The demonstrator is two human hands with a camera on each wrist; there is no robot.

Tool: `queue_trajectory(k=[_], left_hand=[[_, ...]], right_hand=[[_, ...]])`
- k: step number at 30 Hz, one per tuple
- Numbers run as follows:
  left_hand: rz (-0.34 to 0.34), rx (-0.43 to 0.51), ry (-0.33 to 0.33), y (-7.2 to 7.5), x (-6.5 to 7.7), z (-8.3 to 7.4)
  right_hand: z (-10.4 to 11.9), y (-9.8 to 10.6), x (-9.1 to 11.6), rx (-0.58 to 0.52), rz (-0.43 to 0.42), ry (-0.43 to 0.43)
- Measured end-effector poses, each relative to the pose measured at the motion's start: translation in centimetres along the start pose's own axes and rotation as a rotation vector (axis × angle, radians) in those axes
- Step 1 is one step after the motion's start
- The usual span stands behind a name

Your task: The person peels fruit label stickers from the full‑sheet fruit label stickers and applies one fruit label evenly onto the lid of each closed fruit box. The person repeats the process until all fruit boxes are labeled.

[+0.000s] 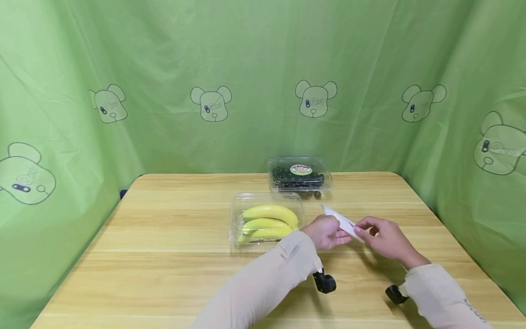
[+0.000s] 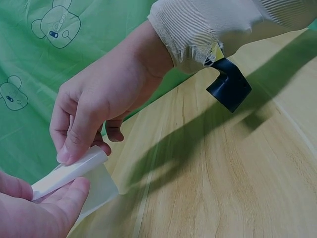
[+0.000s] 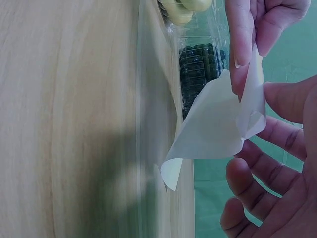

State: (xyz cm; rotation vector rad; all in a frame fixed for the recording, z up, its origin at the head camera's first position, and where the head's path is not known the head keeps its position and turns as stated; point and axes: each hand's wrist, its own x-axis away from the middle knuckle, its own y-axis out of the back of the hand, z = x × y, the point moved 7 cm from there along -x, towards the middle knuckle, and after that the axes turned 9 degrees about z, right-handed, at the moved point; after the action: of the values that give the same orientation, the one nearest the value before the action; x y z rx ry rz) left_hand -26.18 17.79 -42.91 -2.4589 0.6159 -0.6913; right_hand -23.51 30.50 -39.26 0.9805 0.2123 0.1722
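A thin white sheet (image 1: 343,224), rolled over along one edge, is held above the table between both hands. My left hand (image 1: 327,232) pinches its one end; in the left wrist view the thumb and a finger lie along the rolled edge. At the other end my right hand (image 1: 385,236) pinches the roll between thumb and fingers. The right wrist view shows the free part of the sheet (image 3: 210,124) hanging down and curling at its corner. Left of my left hand stands a clear plastic box with yellow bananas (image 1: 271,212) in it.
Behind the banana box, near the table's far edge, a lidded clear box of dark round fruit (image 1: 283,176) carries an oval label (image 1: 301,170). Wood-grain table (image 1: 172,265) lies under everything. A green curtain (image 1: 263,50) with bear heads encloses the back and sides.
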Motion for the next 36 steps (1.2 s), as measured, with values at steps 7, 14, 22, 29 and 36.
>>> queue_trajectory(k=[7,14,22,29,36], left_hand=[[-0.004,0.001,0.005,0.02,0.10,-0.06],[-0.004,0.003,0.007,0.08,0.13,-0.04],[0.003,-0.003,0.009,0.13,0.15,0.00],[0.006,-0.011,0.009,0.15,-0.01,0.07],[-0.009,-0.006,0.010,0.24,-0.08,0.11]], right_hand=[[-0.13,-0.10,-0.13,0.005,-0.004,0.005],[-0.42,-0.09,-0.19,0.008,-0.011,-0.008],[-0.46,0.01,-0.11,0.008,-0.023,-0.016],[-0.52,0.12,-0.15,0.014,-0.040,-0.006],[-0.64,0.19,-0.23,0.005,-0.046,-0.011]])
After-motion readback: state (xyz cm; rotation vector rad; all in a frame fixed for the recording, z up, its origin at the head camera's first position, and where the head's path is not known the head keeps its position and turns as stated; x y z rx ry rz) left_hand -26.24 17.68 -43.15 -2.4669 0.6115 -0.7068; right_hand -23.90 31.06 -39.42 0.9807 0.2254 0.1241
